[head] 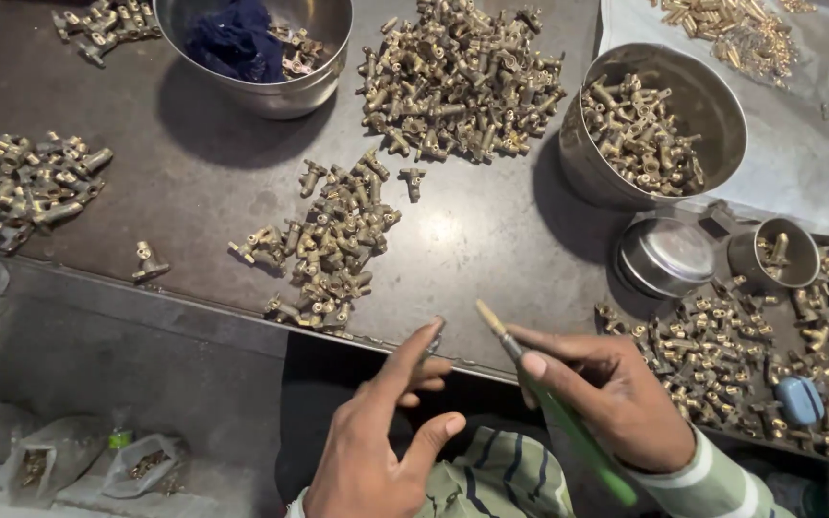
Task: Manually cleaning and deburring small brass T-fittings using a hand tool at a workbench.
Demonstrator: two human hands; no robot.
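My right hand (pixel 616 398) grips a small brush (pixel 554 408) with a green handle, its pale bristle tip pointing up and left toward the table edge. My left hand (pixel 376 436) is beside it at the bottom centre, index finger stretched up and thumb out; a small dark part seems pinched near its fingertips (pixel 431 350), partly hidden. Just beyond both hands, on the dark metal table (pixel 203 182), lies a loose heap of small brass fittings (pixel 323 245).
A larger brass heap (pixel 458 82) lies at the back, another pile (pixel 35 182) at the left. Steel bowls stand at the top (pixel 323 82) and right (pixel 722 144), with a small tin (pixel 666 257) and cup (pixel 787 254). More fittings (pixel 741 360) crowd the right. Plastic bags (pixel 79 465) lie below left.
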